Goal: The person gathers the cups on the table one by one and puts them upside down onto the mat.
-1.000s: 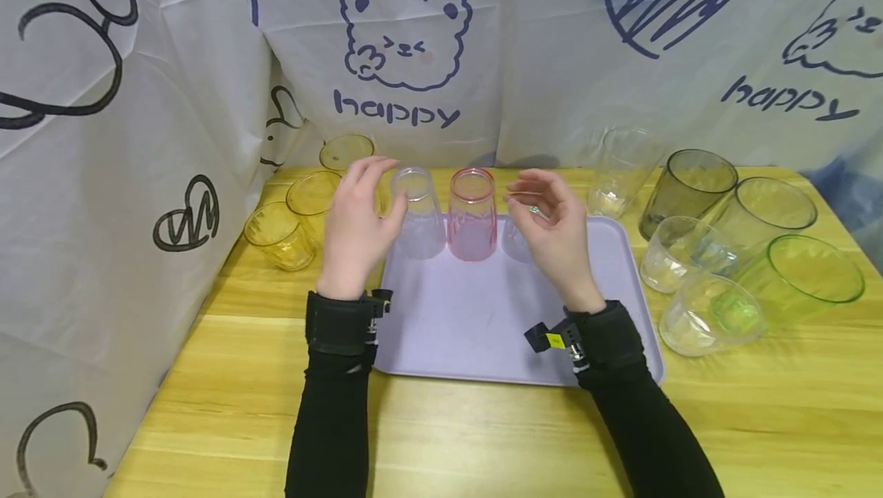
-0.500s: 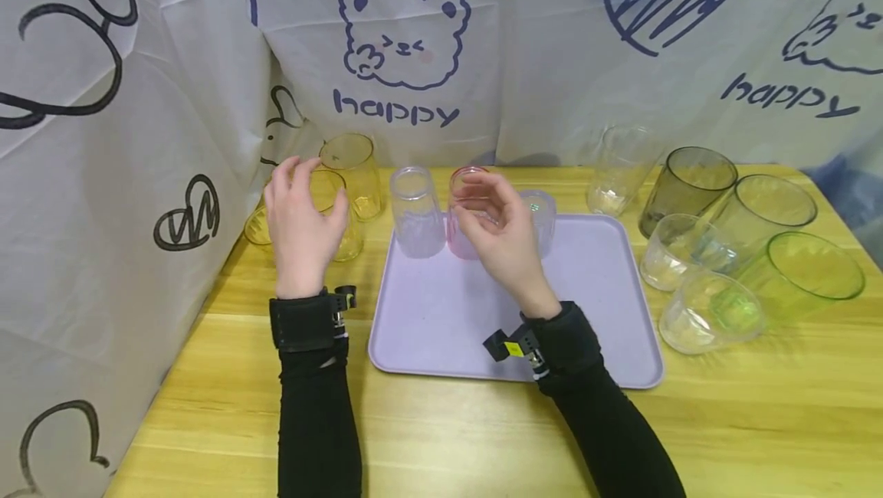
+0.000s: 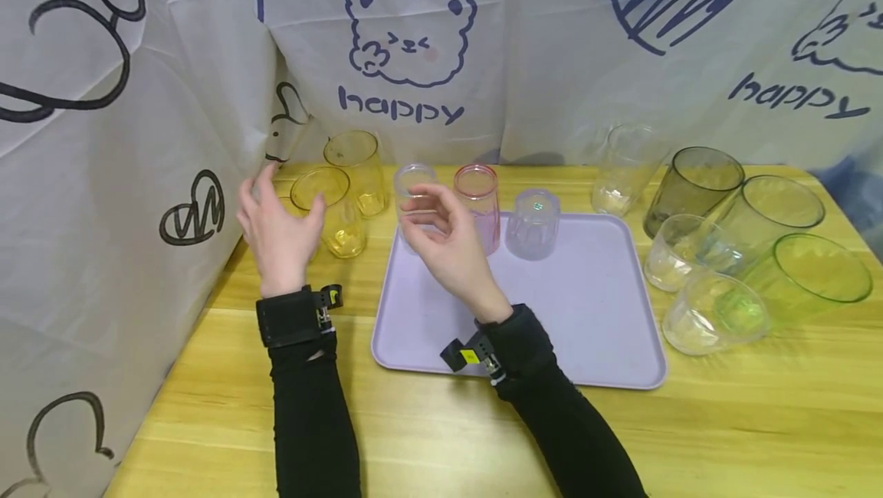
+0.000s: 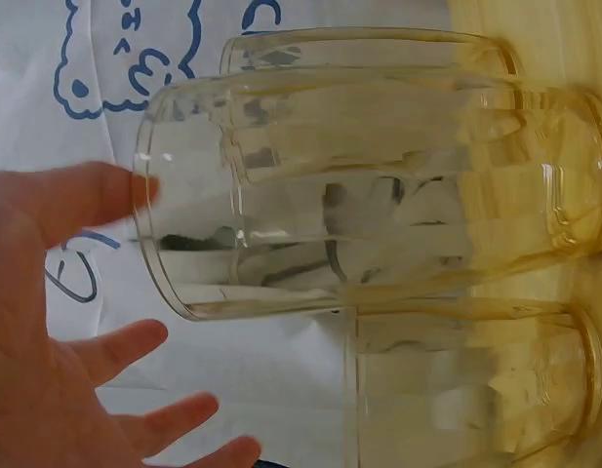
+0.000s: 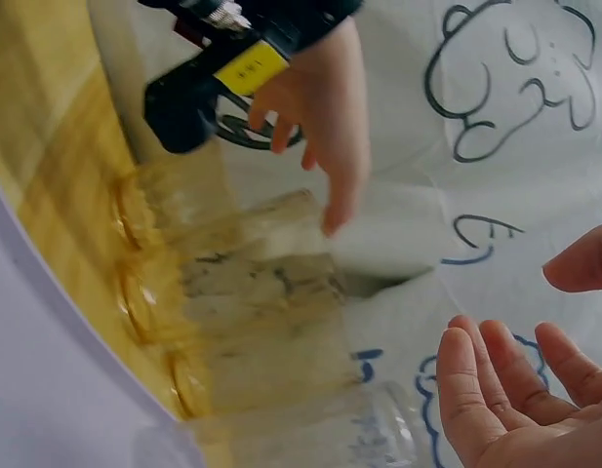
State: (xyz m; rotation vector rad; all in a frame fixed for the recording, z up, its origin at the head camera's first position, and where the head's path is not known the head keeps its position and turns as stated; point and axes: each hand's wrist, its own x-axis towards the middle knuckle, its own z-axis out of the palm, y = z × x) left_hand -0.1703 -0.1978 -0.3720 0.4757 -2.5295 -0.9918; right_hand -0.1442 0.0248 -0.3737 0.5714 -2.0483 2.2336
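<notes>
My left hand (image 3: 276,230) reaches beside the yellow glasses with fingers spread, holding nothing. A tall yellow glass (image 3: 338,222) stands upright just right of its thumb. In the left wrist view the thumb overlaps that glass's rim; whether it touches, I cannot tell. Another yellow glass (image 3: 366,180) stands behind, and a shorter yellow glass (image 4: 476,390) is mostly hidden by the hand in the head view. My right hand (image 3: 448,249), fingers loosely bent around nothing, hovers over the lilac tray (image 3: 566,314). It partly covers an upside-down clear glass (image 3: 415,175) and a pink glass (image 3: 490,230).
A small upside-down lilac glass (image 3: 534,230) stands on the tray's back right. Right of the tray are several glasses, among them a dark grey glass (image 3: 690,191), a green glass (image 3: 793,283) and a clear tumbler (image 3: 710,322). A white cloth (image 3: 552,84) hangs behind.
My left hand has moved left from beside the clear glass to the yellow glasses. The right hand has moved left across the tray, uncovering the small lilac glass. The glasses have stayed put.
</notes>
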